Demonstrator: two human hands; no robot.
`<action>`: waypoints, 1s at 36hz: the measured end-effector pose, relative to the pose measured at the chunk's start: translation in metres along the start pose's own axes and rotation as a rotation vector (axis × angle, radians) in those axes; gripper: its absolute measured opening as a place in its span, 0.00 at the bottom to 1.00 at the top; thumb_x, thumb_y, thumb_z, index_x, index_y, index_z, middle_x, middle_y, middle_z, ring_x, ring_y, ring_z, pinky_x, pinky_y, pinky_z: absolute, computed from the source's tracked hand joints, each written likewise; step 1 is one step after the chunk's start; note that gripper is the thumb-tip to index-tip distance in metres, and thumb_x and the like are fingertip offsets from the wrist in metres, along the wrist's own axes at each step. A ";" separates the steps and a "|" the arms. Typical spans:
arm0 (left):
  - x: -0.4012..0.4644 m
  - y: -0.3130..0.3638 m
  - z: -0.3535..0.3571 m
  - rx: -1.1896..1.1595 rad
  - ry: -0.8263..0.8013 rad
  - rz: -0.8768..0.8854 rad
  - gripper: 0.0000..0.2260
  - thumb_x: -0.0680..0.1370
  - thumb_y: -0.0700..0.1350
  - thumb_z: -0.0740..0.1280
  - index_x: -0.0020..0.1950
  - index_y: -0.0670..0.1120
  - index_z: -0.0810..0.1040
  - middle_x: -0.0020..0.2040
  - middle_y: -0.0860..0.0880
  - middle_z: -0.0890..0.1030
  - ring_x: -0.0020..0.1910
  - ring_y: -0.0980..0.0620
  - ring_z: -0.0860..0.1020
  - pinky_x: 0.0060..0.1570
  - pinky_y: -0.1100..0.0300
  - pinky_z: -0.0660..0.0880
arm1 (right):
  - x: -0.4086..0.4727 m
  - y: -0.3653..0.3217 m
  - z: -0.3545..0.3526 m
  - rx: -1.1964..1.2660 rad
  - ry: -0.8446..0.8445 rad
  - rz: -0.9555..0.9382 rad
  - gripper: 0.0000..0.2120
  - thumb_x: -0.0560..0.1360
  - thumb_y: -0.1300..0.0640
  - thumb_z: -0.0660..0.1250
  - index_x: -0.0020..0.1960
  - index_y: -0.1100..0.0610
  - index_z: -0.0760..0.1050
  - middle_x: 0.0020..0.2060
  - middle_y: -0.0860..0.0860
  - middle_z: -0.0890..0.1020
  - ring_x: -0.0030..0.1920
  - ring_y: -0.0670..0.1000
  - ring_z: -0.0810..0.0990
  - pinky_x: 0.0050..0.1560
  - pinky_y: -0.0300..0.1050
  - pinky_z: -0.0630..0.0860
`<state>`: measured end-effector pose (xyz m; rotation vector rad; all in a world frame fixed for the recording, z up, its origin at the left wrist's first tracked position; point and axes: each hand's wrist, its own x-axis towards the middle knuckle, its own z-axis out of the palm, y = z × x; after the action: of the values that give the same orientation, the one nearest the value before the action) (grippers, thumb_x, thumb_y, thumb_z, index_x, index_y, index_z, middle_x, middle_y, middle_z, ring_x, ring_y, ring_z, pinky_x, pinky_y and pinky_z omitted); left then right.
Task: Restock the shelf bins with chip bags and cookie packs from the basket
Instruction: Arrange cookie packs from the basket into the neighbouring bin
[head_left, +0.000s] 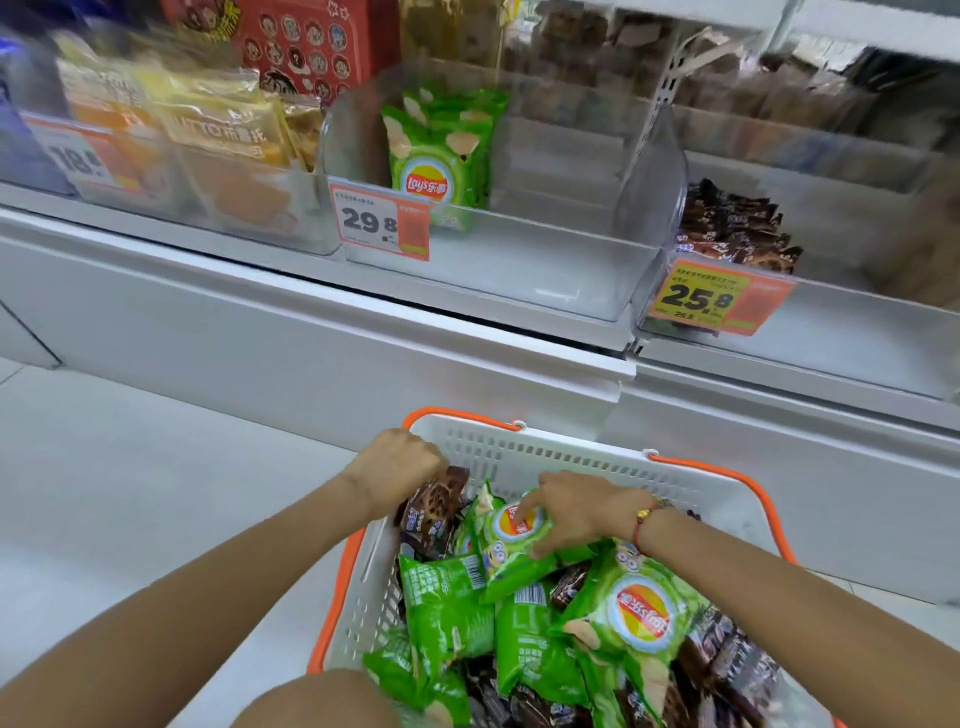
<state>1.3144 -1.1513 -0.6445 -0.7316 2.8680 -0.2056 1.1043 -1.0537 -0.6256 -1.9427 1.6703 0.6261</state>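
Basket (519, 452) lower centre | left hand (400, 467) pinches cookie pack (434, 506) at its upper-left corner | right hand (576, 506) grips chip bag (511, 551), long axis slanting toward frame's upper left | sparse chip bin (483, 270) straight above

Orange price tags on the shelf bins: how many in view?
3. Blurred orange price tag on the left bin, orange "29.8" tag on the middle chip bin, orange-and-yellow "25.8" tag on the right cookie bin. Others may sit outside the frame.

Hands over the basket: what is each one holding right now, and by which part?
Left hand grips a brown cookie pack by its top end. Right hand pinches a green chip bag at its upper part, fingers over the logo.
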 end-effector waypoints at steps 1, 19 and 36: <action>0.000 -0.001 -0.009 -0.035 0.010 -0.031 0.08 0.79 0.41 0.62 0.54 0.51 0.78 0.50 0.51 0.82 0.50 0.46 0.80 0.45 0.56 0.72 | 0.000 0.000 -0.003 0.028 -0.015 0.006 0.25 0.72 0.39 0.68 0.68 0.43 0.71 0.56 0.52 0.71 0.62 0.57 0.72 0.57 0.48 0.69; 0.034 0.018 -0.171 -1.073 0.451 0.029 0.10 0.77 0.41 0.69 0.56 0.53 0.78 0.52 0.55 0.81 0.52 0.57 0.79 0.54 0.56 0.77 | -0.097 0.025 -0.095 1.205 0.632 -0.098 0.07 0.71 0.60 0.74 0.48 0.56 0.80 0.38 0.48 0.82 0.39 0.43 0.78 0.41 0.36 0.74; 0.113 0.061 -0.220 -1.334 0.619 -0.023 0.09 0.75 0.43 0.71 0.48 0.58 0.76 0.46 0.58 0.82 0.48 0.62 0.80 0.51 0.68 0.75 | -0.162 0.097 -0.128 1.088 1.086 -0.108 0.18 0.69 0.65 0.75 0.55 0.54 0.77 0.47 0.46 0.82 0.42 0.40 0.82 0.40 0.32 0.76</action>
<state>1.1443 -1.1332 -0.4563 -0.9356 3.2269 1.9256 0.9881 -1.0239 -0.4318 -1.4557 1.7535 -1.3658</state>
